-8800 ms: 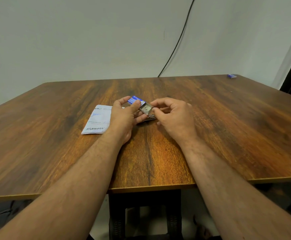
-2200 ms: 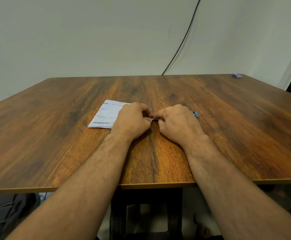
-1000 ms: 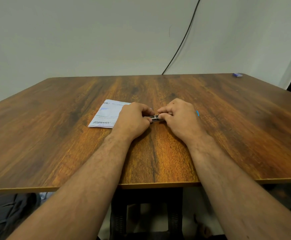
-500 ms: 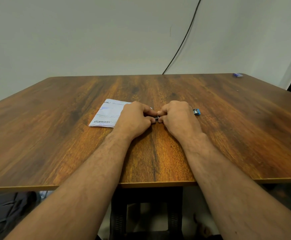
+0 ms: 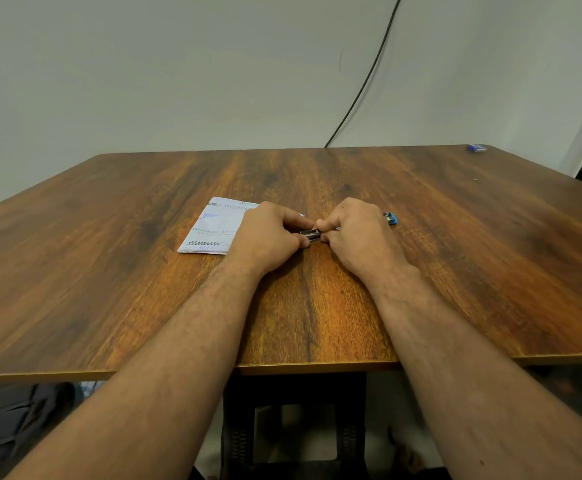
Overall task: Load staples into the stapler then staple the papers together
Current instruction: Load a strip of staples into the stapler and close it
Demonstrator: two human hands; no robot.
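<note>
Both hands rest on the wooden table (image 5: 109, 271), knuckles up, fingertips meeting near its centre. My left hand (image 5: 268, 237) is curled closed, thumb and forefinger pinching the left end of a small metal part (image 5: 310, 234). My right hand (image 5: 355, 233) is curled closed as well, its fingertips gripping the right end of the same part. This silver-and-dark part shows only in the narrow gap between the two hands; I take it to be the front of the stapler, but I cannot tell whether a strip of staples sits in it, because my fingers cover most of it. A blue end piece (image 5: 390, 218) pokes out just past the far side of my right hand; it appears to be the rear of the stapler, though the link between the two visible pieces is hidden under my palm. Papers (image 5: 213, 226), folded and marked with blue and black handwriting, lie flat on the table just left of my left hand, their right edge tucked under my knuckles. At the far right corner of the table, well apart from everything else, lies a small blue box (image 5: 476, 148). Behind the table, a black cable (image 5: 362, 91) runs up the pale wall.
</note>
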